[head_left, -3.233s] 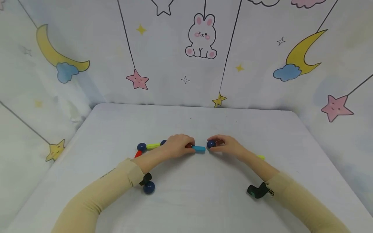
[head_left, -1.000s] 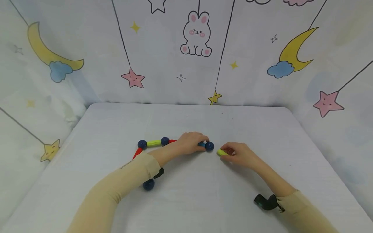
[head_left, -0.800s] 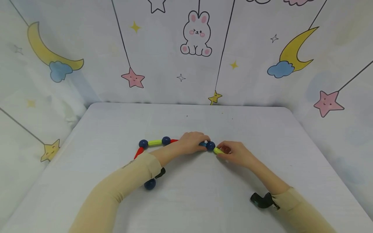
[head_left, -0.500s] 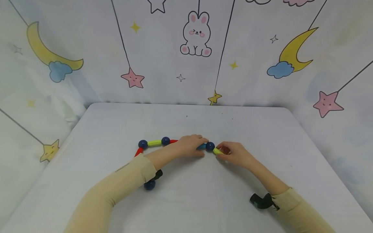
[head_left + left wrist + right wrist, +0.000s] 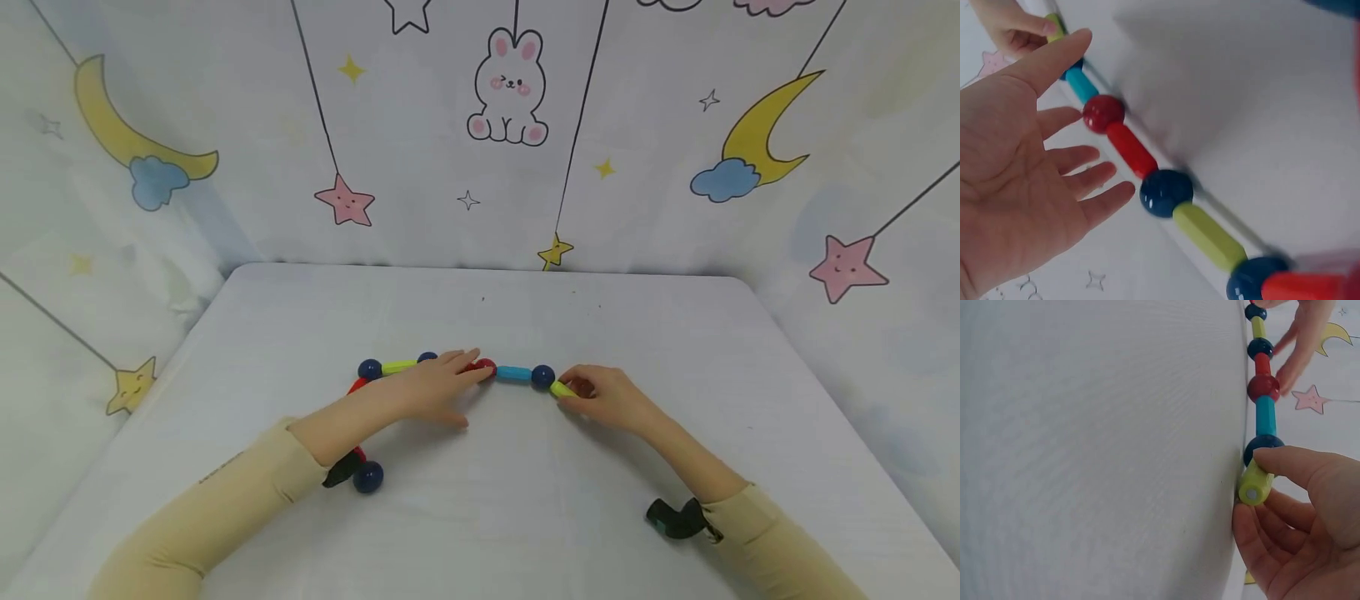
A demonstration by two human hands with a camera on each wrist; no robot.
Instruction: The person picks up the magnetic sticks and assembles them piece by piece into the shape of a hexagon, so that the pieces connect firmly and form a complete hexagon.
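A chain of magnetic rods and balls lies on the white table. My right hand [image 5: 603,396] pinches a yellow-green magnetic rod [image 5: 1256,482] between thumb and fingers; its inner end meets a dark blue ball [image 5: 543,377]. From that ball a light blue rod [image 5: 514,374] runs left to a red ball [image 5: 1104,114]. My left hand [image 5: 427,390] spreads its fingers over the chain beside the red ball, gripping nothing. Beyond it come a red rod [image 5: 1132,150], another blue ball [image 5: 1166,193] and a second yellow-green rod [image 5: 1209,235]. My left forearm hides part of the chain's left side.
The chain bends toward me at a corner ball [image 5: 370,370] and ends with a dark blue ball [image 5: 368,477] near the left cuff. Black wrist cameras hang at both cuffs, the right one [image 5: 675,518] close over the table. A printed cloth [image 5: 420,242] stands behind the table.
The yellow-green rod came in from the right and joined the blue ball. My left hand then let go of the light blue rod and drew back left, its fingers spreading.
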